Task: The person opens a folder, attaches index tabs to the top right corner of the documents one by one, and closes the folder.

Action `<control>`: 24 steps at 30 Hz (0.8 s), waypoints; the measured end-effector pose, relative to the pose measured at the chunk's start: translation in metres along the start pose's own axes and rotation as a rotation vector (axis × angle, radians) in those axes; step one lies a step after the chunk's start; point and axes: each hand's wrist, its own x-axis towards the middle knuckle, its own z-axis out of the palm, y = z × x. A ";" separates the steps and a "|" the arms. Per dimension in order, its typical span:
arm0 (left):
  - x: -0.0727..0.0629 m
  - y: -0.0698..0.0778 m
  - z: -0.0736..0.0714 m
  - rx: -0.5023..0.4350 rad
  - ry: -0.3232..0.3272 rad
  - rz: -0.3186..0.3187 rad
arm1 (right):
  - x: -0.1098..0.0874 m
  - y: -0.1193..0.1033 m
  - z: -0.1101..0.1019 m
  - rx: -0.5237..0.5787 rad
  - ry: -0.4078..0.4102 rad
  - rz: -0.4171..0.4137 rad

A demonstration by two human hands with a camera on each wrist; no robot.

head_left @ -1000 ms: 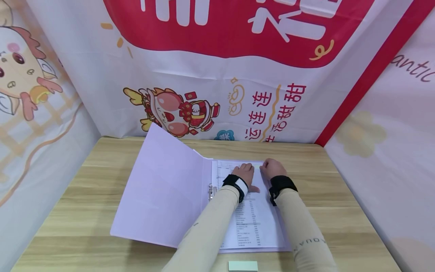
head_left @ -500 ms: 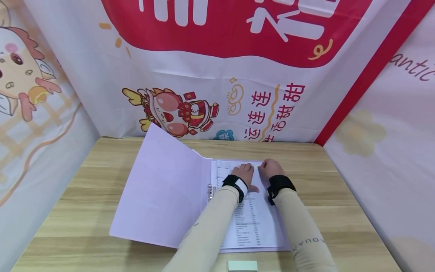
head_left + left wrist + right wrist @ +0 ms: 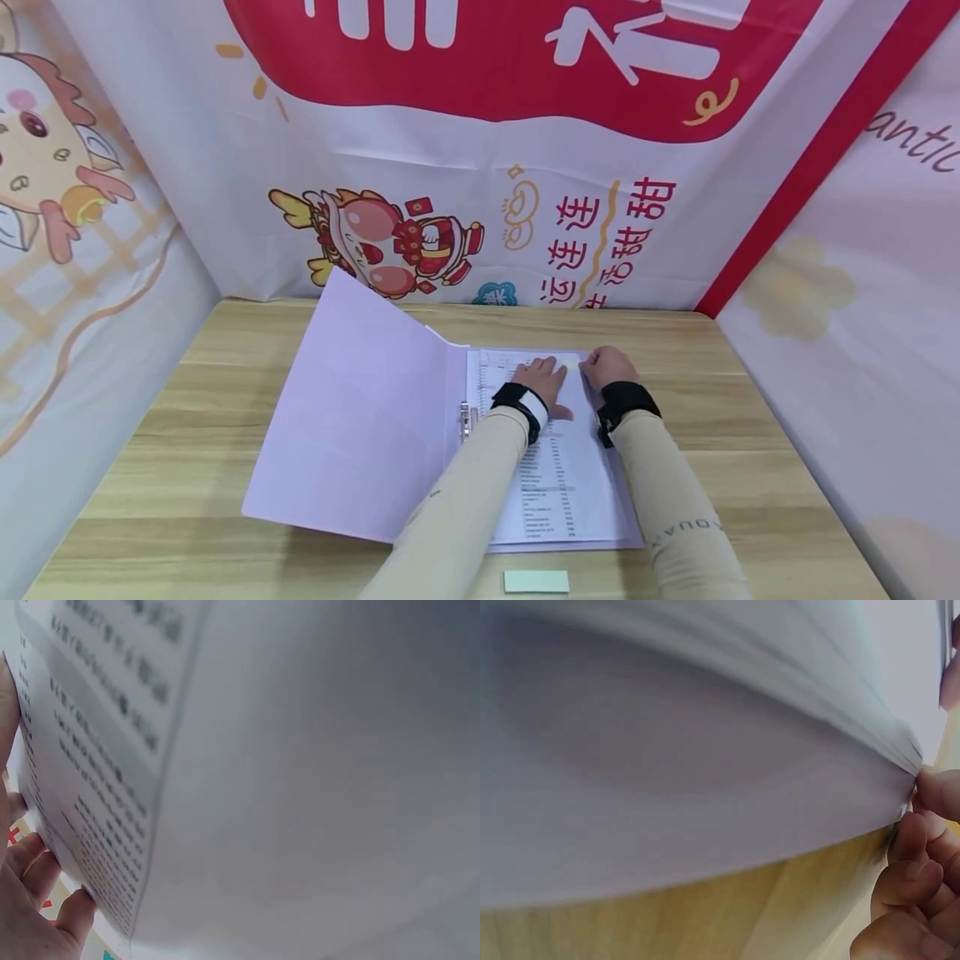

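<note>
A lavender ring binder [image 3: 360, 425] is lying open on the bench [image 3: 135, 467], which is extending beyond both side edges. The left hand [image 3: 543, 384] is resting, fingers extended, on the printed sheets [image 3: 546, 508]. The right hand [image 3: 609, 368] is gripping their far right corner; the right-wrist view alone is showing the pinch.

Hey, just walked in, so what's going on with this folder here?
A person is handling papers in an open lilac folder on a wooden table. The left hand rests on the top sheet, while the fingers of the right hand pinch the stack's edge near its far right corner. The folder's cover slants up on the left. A pale green pad lies in front of the folder, apart from both hands.
</note>
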 end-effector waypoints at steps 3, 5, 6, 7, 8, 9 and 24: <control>0.000 0.000 -0.002 -0.005 0.009 -0.006 | 0.000 -0.003 0.000 -0.008 0.007 0.007; 0.000 0.000 -0.004 0.000 0.012 -0.012 | 0.001 -0.005 0.001 -0.006 0.000 0.017; -0.001 0.000 -0.005 0.002 0.012 -0.015 | 0.001 -0.007 0.002 0.001 -0.006 0.024; -0.002 -0.001 -0.007 0.006 0.014 -0.016 | 0.001 -0.008 0.003 0.006 -0.011 0.030; -0.002 -0.001 -0.007 0.008 0.016 -0.018 | 0.001 -0.009 0.003 0.011 -0.018 0.031; -0.003 -0.001 -0.009 0.012 0.008 -0.022 | 0.001 -0.011 0.004 0.013 -0.021 0.032; -0.005 0.001 -0.017 -0.021 0.003 -0.014 | -0.006 -0.011 0.003 0.052 0.041 0.098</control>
